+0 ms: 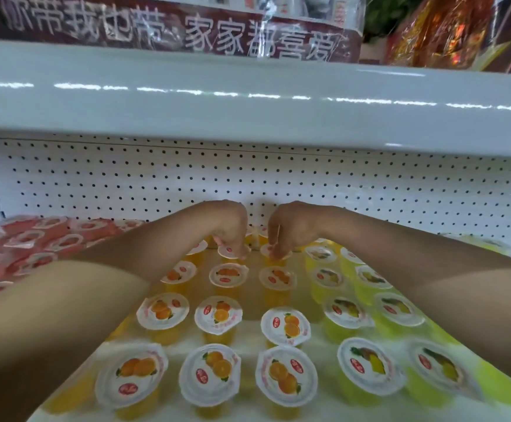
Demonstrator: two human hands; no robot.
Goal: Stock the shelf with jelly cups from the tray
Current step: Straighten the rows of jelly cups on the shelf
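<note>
At the back of the shelf (pixel 249 300), I am pinching one orange jelly cup (pixel 227 252) in my left hand (pixel 233 229) and the neighbouring cup (pixel 268 250) in my right hand (pixel 287 231), fingers curled over the lids. My forearms are hanging above the front rows (pixel 214 373); dropping them is likely risking topples. The upper shelf (pixel 248 102) is crowding headroom, the pegboard (pixel 248 178) closing the back.

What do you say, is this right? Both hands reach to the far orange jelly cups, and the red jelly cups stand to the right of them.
Not quite. In the head view the red jelly cups stand to the left of the orange jelly cups, not to the right. The rest holds: the left hand and the right hand both reach to the far ones.
</note>
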